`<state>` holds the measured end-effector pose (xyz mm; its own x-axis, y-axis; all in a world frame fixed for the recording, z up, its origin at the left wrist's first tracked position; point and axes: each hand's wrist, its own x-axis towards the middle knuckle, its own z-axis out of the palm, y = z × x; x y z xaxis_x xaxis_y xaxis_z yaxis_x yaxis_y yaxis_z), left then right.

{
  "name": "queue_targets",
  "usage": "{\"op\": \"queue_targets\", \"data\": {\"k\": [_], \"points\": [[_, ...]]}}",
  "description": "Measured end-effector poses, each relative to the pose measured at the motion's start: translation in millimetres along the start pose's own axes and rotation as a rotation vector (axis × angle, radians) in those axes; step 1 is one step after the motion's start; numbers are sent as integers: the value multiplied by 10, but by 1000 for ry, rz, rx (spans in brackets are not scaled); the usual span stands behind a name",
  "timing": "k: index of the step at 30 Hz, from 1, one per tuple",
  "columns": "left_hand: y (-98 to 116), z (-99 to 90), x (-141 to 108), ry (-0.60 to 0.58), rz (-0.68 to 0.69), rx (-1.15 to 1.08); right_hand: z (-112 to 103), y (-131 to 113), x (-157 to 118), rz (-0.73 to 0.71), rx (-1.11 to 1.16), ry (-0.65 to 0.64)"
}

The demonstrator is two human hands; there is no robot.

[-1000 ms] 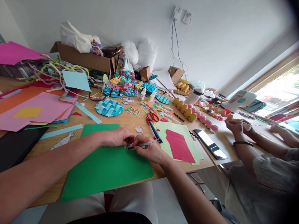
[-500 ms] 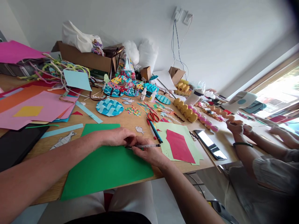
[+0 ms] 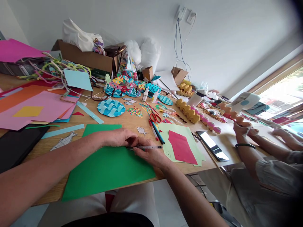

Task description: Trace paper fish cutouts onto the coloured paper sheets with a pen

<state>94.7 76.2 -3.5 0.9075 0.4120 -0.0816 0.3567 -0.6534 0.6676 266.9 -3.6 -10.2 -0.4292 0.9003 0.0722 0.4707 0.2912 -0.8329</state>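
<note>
A sheet of green paper [image 3: 106, 170] lies at the table's front edge, overhanging it slightly. My right hand [image 3: 149, 155] rests on its upper right part, fingers closed round a slim pale pencil [image 3: 151, 147] with a dark end pointing right. The pencil's tip is hidden between my hands. Against it, my left hand [image 3: 119, 137] presses down at the sheet's top edge with curled fingers; what lies under those fingertips is hidden. Just beyond is a small paper fish [image 3: 141, 130]. A red pen [image 3: 153, 130] and a blue pen [image 3: 158, 132] lie right of it.
Red-handled scissors [image 3: 155, 117] lie behind the pens. Red paper [image 3: 181, 147] on light green sheets [image 3: 167, 148] and a phone [image 3: 213, 145] are at right. Coloured paper [image 3: 47, 104] is stacked left. Another person's hands [image 3: 242, 130] hold an egg-carton strip [image 3: 233, 117] at far right.
My hands and the pencil stay almost in place, with only a slight shift of the view. At the far right, the other person's hands and egg-carton strip have moved a little.
</note>
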Motion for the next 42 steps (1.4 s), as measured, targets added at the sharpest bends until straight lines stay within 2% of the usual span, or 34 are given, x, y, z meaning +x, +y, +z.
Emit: {"op": "queue_targets", "data": {"k": [7,15,25,42], "points": [[-72,35,7,-4,39,-24,-62,-20,-5,32,15,0],[-17,27,-16,-13,65,-56,-102,-31,-44,19,-60,5],[-52,80,5,-9,124,-32,-88,-28,-69,10,-109,31],[-4,66,-26,-3,112,6,-109,-27,-137,56,-85,69]]}}
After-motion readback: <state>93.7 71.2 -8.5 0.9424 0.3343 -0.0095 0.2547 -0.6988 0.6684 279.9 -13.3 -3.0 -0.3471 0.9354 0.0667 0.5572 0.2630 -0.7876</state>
